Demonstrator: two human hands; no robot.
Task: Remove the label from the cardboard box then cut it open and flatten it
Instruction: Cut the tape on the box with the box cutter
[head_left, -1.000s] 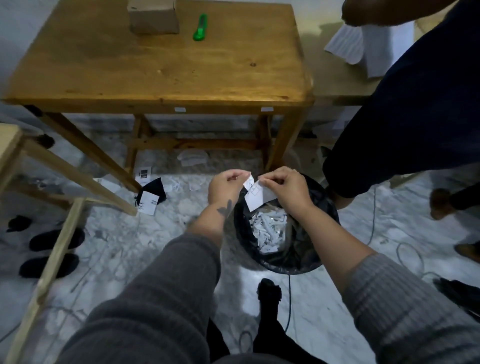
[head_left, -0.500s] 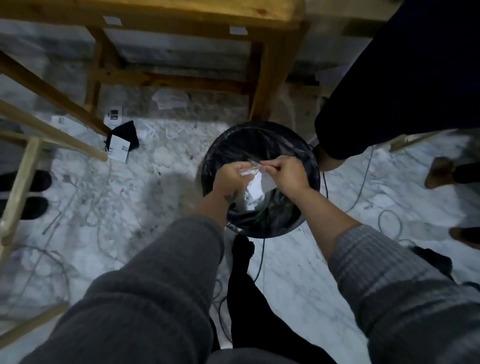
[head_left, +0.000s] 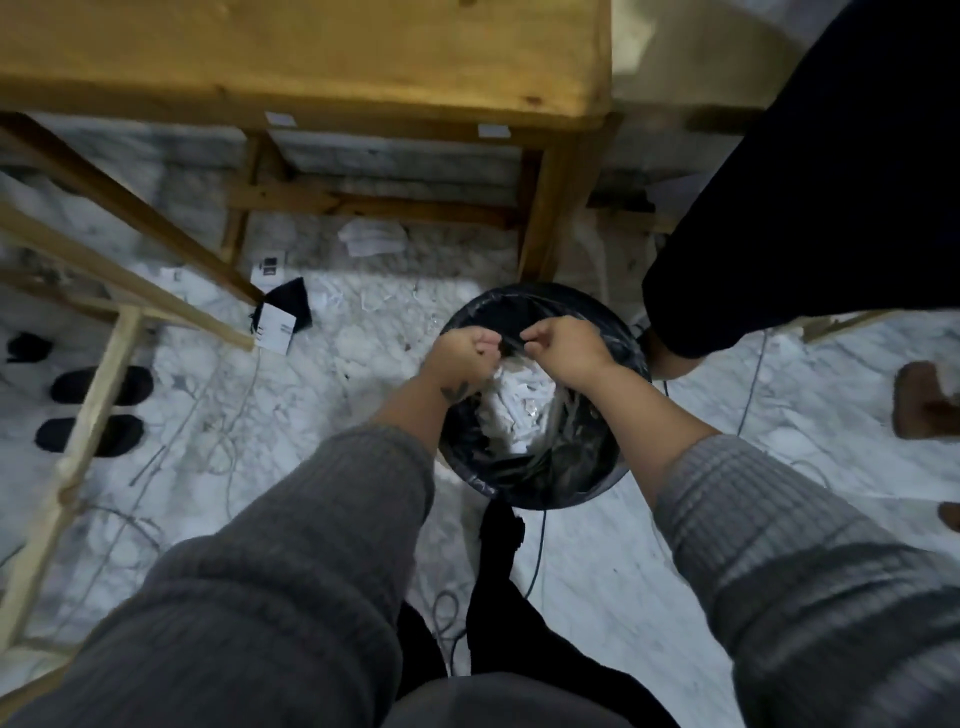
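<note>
Both hands are held over a round bin lined with a black plastic bag that stands on the white marble floor. The left hand and the right hand have their fingers curled, nearly touching, and seem to pinch a thin dark bit between them; what it is I cannot tell. White torn label scraps lie inside the bin. The wooden tabletop is above. The cardboard box is not in view.
</note>
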